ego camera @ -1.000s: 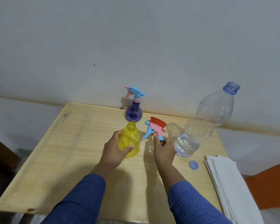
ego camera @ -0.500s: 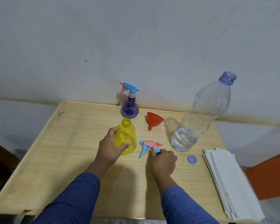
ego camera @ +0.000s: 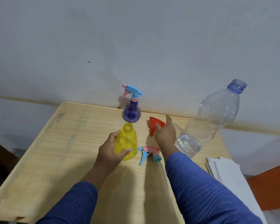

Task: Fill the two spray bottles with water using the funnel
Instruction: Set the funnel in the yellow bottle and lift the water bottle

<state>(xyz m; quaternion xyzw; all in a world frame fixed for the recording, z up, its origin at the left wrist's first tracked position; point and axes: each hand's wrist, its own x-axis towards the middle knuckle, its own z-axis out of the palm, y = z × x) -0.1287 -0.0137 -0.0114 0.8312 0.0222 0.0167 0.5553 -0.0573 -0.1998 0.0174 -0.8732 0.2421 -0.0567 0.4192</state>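
Note:
On the wooden table, my left hand grips the yellow spray bottle, which stands upright with its neck open. Its pink and blue spray head lies on the table just right of it, dip tube pointing toward me. My right hand is at the red funnel, thumb on its rim, index finger sticking up, the other fingers hidden behind it. The purple spray bottle, with its head on, stands at the back by the wall. A large clear water bottle stands uncapped, with water in its lower part.
A stack of white paper lies at the table's right edge, beside an orange object. The grey wall runs right behind the table. My right arm hides the table surface where the blue cap lay.
My right hand laid the spray head on the table, let go of it and moved back to the red funnel. My left hand has stayed on the yellow bottle.

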